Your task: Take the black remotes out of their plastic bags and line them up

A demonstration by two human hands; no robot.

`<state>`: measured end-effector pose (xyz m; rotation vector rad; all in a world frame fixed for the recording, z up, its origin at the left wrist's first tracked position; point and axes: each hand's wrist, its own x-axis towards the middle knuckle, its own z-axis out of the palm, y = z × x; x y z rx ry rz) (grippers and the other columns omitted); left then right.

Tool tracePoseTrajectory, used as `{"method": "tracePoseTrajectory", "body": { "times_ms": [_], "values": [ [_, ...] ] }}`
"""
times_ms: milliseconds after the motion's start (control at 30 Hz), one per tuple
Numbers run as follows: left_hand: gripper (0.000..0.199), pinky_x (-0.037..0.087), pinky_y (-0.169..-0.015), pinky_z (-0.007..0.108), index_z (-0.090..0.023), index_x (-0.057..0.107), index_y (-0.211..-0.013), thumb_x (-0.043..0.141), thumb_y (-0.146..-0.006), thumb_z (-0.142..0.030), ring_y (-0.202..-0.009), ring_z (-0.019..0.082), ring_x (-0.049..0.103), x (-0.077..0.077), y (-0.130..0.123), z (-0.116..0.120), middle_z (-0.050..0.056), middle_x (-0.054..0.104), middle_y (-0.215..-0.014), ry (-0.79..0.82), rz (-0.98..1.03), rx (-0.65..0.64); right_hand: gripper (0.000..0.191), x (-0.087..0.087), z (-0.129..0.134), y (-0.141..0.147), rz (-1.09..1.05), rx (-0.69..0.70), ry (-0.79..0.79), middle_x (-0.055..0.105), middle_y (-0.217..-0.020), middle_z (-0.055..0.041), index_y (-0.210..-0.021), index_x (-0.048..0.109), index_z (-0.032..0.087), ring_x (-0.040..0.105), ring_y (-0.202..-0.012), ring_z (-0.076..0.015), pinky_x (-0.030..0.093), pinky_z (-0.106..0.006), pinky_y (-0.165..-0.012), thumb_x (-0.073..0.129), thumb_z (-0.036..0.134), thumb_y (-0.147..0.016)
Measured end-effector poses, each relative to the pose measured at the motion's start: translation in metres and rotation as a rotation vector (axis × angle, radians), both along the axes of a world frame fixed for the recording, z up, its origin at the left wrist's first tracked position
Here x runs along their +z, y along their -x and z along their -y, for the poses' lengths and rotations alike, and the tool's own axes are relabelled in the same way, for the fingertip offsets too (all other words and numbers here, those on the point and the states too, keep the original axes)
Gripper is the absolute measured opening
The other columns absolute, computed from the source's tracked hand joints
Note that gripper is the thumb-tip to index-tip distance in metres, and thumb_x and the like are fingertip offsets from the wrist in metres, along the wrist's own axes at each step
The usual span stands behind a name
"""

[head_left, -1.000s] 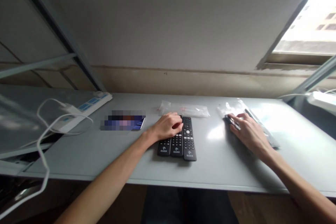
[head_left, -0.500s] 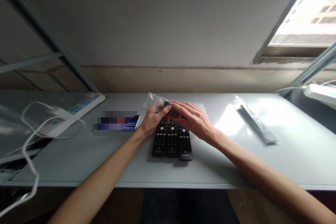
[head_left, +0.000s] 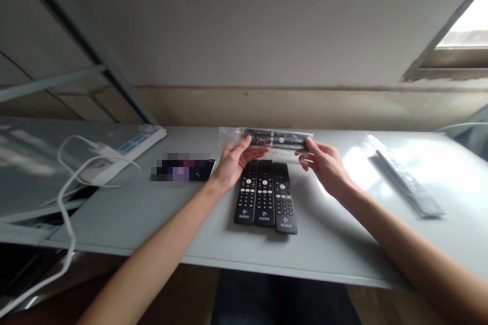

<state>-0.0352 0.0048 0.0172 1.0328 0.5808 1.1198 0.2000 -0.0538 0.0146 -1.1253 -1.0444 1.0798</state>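
Grey table (head_left: 160,213) under a plain wall carries three bare remotes (head_left: 266,195) side by side. Above them, left hand (head_left: 233,160) and right hand (head_left: 324,162) pinch the ends of a bagged remote (head_left: 276,138) (held level, crosswise), so its clear bag stays stretched.

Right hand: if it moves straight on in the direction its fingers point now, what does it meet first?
The right hand points left and slightly away, its fingertips already on one end of the bagged remote. Going straight on, it would probably meet the left hand, which holds the other end; depth is hard to judge here.
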Motion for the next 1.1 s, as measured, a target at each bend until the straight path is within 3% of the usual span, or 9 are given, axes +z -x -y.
{"method": "tracePoseTrajectory", "body": {
  "times_ms": [100,200,367,500,600,733,900,1100],
  "values": [
    [0.04,0.067,-0.089,0.036,-0.017,0.065,-0.097,0.089,-0.083,-0.046,-0.09,0.025,0.083,-0.001,0.001,-0.001,0.008,0.083,-0.095,0.014,0.013,0.004,0.053,0.003,0.0,-0.004,0.051,-0.041,-0.007,0.075,-0.081,-0.01,-0.08,0.071,0.017,0.057,-0.056,-0.012,0.045,-0.028,-0.05,0.077,0.069,-0.085],
    [0.041,0.067,-0.082,0.032,-0.017,0.066,-0.098,0.093,-0.08,-0.043,-0.084,0.022,0.082,-0.002,0.001,-0.002,0.005,0.081,-0.096,0.042,0.015,0.004,0.058,0.012,0.0,-0.013,0.249,-0.101,-0.032,0.075,-0.071,-0.0118,-0.073,0.076,0.015,0.058,-0.053,-0.0138,0.045,-0.029,-0.05,0.075,0.071,-0.085],
    [0.044,0.066,-0.081,0.031,-0.019,0.066,-0.102,0.095,-0.077,-0.04,-0.08,0.018,0.08,-0.005,0.004,-0.005,0.0,0.078,-0.095,0.06,0.029,0.042,0.051,0.028,0.002,-0.026,0.54,-0.32,-0.145,0.069,-0.06,-0.0072,-0.063,0.073,0.018,0.058,-0.056,-0.0159,0.044,-0.029,-0.054,0.08,0.064,-0.085],
    [0.048,0.066,-0.079,0.031,-0.019,0.069,-0.111,0.094,-0.077,-0.042,-0.08,0.017,0.079,-0.006,0.008,-0.008,0.002,0.079,-0.103,0.074,0.045,0.045,0.043,0.038,0.004,-0.022,0.287,-0.287,-0.236,0.061,-0.066,-0.0012,-0.069,0.066,0.022,0.053,-0.059,-0.0137,0.046,-0.028,-0.054,0.082,0.059,-0.086],
    [0.049,0.065,-0.071,0.028,-0.018,0.071,-0.113,0.093,-0.079,-0.045,-0.079,0.018,0.078,-0.005,0.01,-0.008,0.006,0.079,-0.107,0.086,0.028,-0.032,0.035,0.045,0.006,-0.019,0.041,-0.163,-0.198,0.064,-0.083,-0.0014,-0.077,0.064,0.025,0.057,-0.07,-0.0144,0.054,-0.027,-0.06,0.084,0.052,-0.085],
    [0.05,0.061,-0.057,0.024,-0.015,0.069,-0.115,0.091,-0.082,-0.046,-0.078,0.019,0.079,-0.003,0.009,-0.006,0.008,0.078,-0.107,0.064,-0.004,-0.132,0.021,0.048,0.006,-0.023,-0.146,-0.053,-0.215,0.07,-0.09,-0.001,-0.081,0.07,0.027,0.061,-0.074,-0.0136,0.06,-0.023,-0.063,0.086,0.04,-0.087],
    [0.055,0.058,-0.05,0.021,-0.014,0.067,-0.114,0.093,-0.079,-0.046,-0.081,0.022,0.08,-0.001,0.007,-0.003,0.009,0.077,-0.106,0.062,-0.016,-0.19,0.006,0.046,0.003,-0.033,-0.21,-0.035,-0.279,0.08,-0.1,-0.0028,-0.088,0.081,0.028,0.07,-0.081,-0.0145,0.063,-0.022,-0.061,0.083,0.032,-0.091],
    [0.056,0.052,-0.047,0.02,-0.015,0.067,-0.113,0.095,-0.077,-0.048,-0.08,0.022,0.08,0.0,0.007,-0.001,0.008,0.076,-0.099,0.071,-0.056,-0.19,0.009,0.051,0.002,-0.042,-0.258,-0.117,-0.324,0.081,-0.097,-0.0029,-0.091,0.082,0.022,0.073,-0.079,-0.0127,0.062,-0.02,-0.061,0.086,0.03,-0.087]
  ]
}}
